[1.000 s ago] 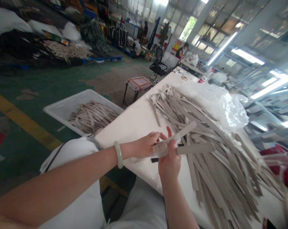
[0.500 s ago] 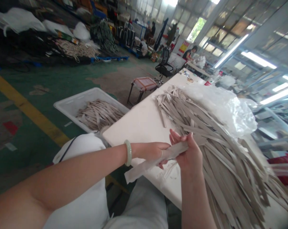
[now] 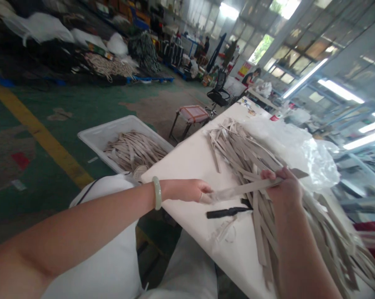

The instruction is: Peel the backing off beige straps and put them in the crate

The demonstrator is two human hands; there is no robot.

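A flat beige-grey fabric strip (image 3: 240, 191) stretches between my two hands over the white table (image 3: 187, 166). Its near end is pinched in the fingers of my left hand (image 3: 189, 190), which wears a pale bracelet at the wrist. My right hand (image 3: 285, 187) is closed round the strip farther along, above the heap of similar strips (image 3: 246, 153). Below the held strip lies a tool with black handles (image 3: 223, 213); its kind is unclear because its tip is partly lost among the strips. Thin transparent plastic scraps (image 3: 223, 232) are near the table edge.
Left of the table, a white plastic bin (image 3: 97, 143) holds more strips. A transparent plastic bag (image 3: 321, 162) lies behind the heap. Beyond are a stool (image 3: 193, 114), a black office chair (image 3: 218, 93) and a seated person (image 3: 249, 78) at another table.
My hands have moved apart, the right one rightward over the heap, and the strip is now drawn out between them. The black-handled tool has come into view. The camera has shifted slightly.
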